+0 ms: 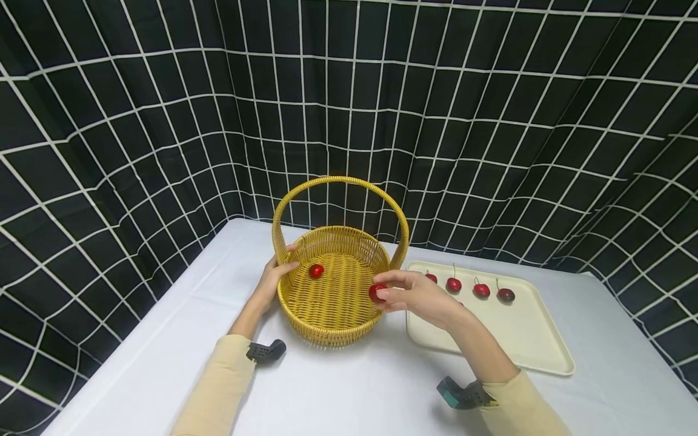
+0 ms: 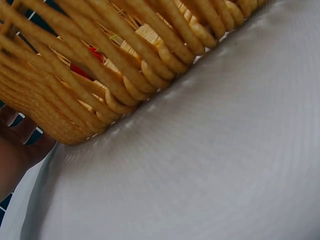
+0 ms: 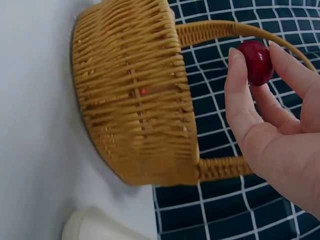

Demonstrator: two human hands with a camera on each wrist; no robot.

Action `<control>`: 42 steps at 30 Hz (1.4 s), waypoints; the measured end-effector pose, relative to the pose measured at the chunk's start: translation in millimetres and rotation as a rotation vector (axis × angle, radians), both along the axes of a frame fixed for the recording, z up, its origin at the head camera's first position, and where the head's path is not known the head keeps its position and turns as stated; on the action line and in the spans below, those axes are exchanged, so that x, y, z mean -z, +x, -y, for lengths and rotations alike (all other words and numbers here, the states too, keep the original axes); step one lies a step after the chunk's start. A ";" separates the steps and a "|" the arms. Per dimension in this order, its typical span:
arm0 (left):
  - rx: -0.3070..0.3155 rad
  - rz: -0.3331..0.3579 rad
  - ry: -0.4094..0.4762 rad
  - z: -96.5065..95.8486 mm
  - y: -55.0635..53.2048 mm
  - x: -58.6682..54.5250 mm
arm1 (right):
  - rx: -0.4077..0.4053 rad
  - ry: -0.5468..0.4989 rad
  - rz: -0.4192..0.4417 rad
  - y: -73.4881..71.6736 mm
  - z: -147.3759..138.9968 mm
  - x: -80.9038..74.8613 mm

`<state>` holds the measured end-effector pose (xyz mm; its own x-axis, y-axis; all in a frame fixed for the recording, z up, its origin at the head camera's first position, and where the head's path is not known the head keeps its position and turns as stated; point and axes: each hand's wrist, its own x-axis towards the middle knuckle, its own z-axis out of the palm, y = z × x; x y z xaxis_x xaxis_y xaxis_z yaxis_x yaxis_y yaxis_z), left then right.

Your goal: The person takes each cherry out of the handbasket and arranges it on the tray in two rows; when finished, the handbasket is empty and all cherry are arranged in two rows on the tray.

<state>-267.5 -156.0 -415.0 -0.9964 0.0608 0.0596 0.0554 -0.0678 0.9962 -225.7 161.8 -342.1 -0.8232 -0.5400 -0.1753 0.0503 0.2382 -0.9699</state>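
Observation:
A yellow wicker basket (image 1: pixel 332 309) with a tall arched handle stands on the table. My left hand (image 1: pixel 266 284) grips its left rim, the thumb over the edge. Inside, toward the left, lies one red cherry (image 1: pixel 316 270); red shows through the weave (image 2: pixel 150 45) in the left wrist view. Between thumb and fingertips my right hand (image 1: pixel 428 298) pinches a dark red cherry (image 3: pixel 256 62), held over the basket's right rim in the head view. The right wrist view shows this cherry above rim height, near the handle (image 3: pixel 225 167).
To the right lies a cream tray (image 1: pixel 523 339) with several cherries, most with stems, among them a dark one (image 1: pixel 506 295); my right hand partly covers the tray's left side. A white cloth (image 1: pixel 338 387) covers the table. Black grid-patterned curtain (image 1: pixel 463 121) encloses the back and sides.

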 end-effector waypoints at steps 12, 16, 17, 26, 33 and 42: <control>-0.019 -0.037 0.004 1.8 -13.4 20.3 | 0.093 0.000 0.000 13.6 -54.7 10.9; -0.021 -0.043 -0.008 2.0 -13.5 20.3 | 0.118 -0.017 0.010 15.4 -74.5 19.4; -0.020 -0.043 -0.009 1.9 -13.5 20.0 | 0.125 -0.025 0.010 15.9 -79.4 20.9; -0.009 -0.014 0.005 1.9 -10.3 12.5 | 0.157 -0.111 0.021 15.3 -124.2 32.3; -0.010 -0.026 0.003 3.4 -14.1 18.5 | 0.229 -0.109 0.039 13.2 -151.7 44.8; -0.008 -0.020 0.016 1.5 -13.9 18.7 | 0.284 -0.088 0.039 5.2 -175.4 59.8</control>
<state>-281.4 -157.5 -433.8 -0.9954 0.0518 0.0808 0.0763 -0.0836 0.9936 -220.5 337.2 -401.9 -0.9371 -0.3033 -0.1730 0.1410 0.1247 -0.9821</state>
